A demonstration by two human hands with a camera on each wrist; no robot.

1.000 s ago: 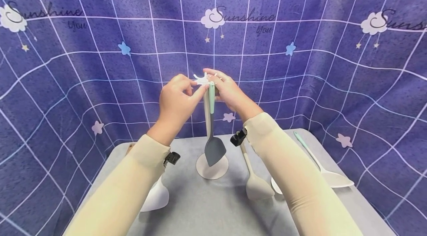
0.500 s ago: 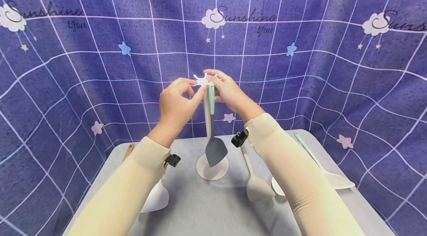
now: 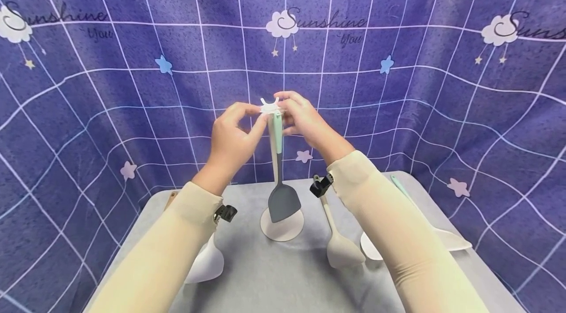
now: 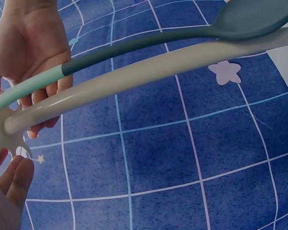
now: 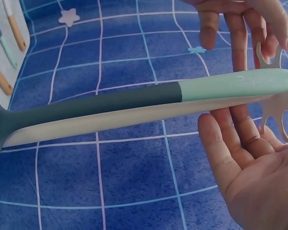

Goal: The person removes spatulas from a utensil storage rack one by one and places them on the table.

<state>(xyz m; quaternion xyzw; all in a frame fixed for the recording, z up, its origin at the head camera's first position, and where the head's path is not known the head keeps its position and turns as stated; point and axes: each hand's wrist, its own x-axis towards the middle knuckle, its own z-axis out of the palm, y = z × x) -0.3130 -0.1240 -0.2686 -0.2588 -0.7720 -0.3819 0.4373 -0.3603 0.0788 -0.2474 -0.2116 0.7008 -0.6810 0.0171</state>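
Observation:
A utensil stand has a white hook rack (image 3: pixel 268 106) on a beige pole (image 4: pixel 134 74) with a round base (image 3: pixel 289 231). From the rack hangs a dark grey spatula (image 3: pixel 284 203) with a mint handle, blade down. Thumb and index finger of my left hand (image 3: pixel 232 131) pinch the rack's left edge. My right hand (image 3: pixel 305 119) curls round the rack's right side beside the spatula handle; its fingertips are partly hidden. In the right wrist view the lower fingers of that hand pass behind the pole, apart from the mint handle (image 5: pixel 230 84).
On the grey table (image 3: pixel 252 278) lie a white spatula (image 3: pixel 208 261) at left and a beige turner (image 3: pixel 344 252) at right. Farther right are a white round utensil head (image 3: pixel 370 246), partly under my sleeve, and a white utensil (image 3: pixel 451 240) with a mint handle. A blue curtain (image 3: pixel 132 87) surrounds the table.
The rack has turned a little, and the spatula's blade has swung slightly left over the base. My right hand has shifted slightly right; the left still pinches the rack.

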